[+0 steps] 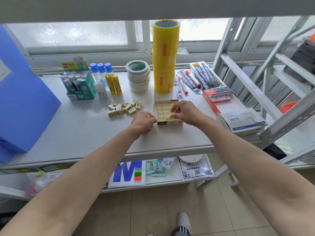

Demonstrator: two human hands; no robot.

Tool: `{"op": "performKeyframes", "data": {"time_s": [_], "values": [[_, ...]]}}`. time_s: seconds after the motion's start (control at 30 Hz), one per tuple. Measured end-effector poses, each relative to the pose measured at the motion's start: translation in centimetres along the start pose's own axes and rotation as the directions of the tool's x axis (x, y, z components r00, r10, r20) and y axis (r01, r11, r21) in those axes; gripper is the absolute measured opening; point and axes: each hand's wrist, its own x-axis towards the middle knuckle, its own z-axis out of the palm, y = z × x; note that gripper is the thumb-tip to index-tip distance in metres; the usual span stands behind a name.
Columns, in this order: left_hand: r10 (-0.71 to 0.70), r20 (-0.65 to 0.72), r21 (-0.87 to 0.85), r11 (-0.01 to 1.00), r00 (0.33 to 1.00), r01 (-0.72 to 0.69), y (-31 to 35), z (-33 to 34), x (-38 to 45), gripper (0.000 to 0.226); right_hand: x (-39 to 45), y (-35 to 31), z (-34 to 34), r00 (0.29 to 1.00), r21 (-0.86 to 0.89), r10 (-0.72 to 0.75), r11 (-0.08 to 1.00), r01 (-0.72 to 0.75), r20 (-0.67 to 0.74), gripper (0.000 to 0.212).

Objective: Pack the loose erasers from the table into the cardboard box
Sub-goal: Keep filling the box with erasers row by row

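A shoe on tiled floor sits below a white table by a frosted window. The right hand pinches an eraser over the box; the left hand is curled beside the box, its hold unclear. Loose erasers lie left of the box, tape rolls behind.

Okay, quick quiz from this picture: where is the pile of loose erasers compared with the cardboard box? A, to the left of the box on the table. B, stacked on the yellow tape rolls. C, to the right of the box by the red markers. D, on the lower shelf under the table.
A: the loose erasers lie on the table left of the cardboard box, beyond the left hand.
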Motion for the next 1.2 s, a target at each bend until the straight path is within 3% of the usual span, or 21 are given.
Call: {"op": "performKeyframes", "data": {"time_s": [0.53,0.83,0.93,1.2], "values": [[0.016,-0.003,0.015,1.0,1.0,-0.016,0.1,0.2,0.1,0.01,0.0,0.4,-0.2,0.994,0.07,0.019,0.997,-0.027,0.103,0.02],[0.023,-0.011,0.044,0.999,1.0,-0.023,0.0,0.4,0.3,0.008,0.2,0.1,0.5,0.997,-0.004,0.053,0.999,-0.053,0.065,0.017],[0.03,-0.011,0.063,0.998,0.999,-0.03,0.0,0.4,0.3,0.008,-0.1,0.1,0.7,0.997,-0.046,0.05,0.998,-0.048,0.054,0.005],[0.028,-0.013,0.082,0.996,1.0,-0.027,0.1,0.5,0.3,0.009,0.2,-0.5,0.9,0.994,-0.123,0.109,0.987,-0.106,0.01,0.009]]}}
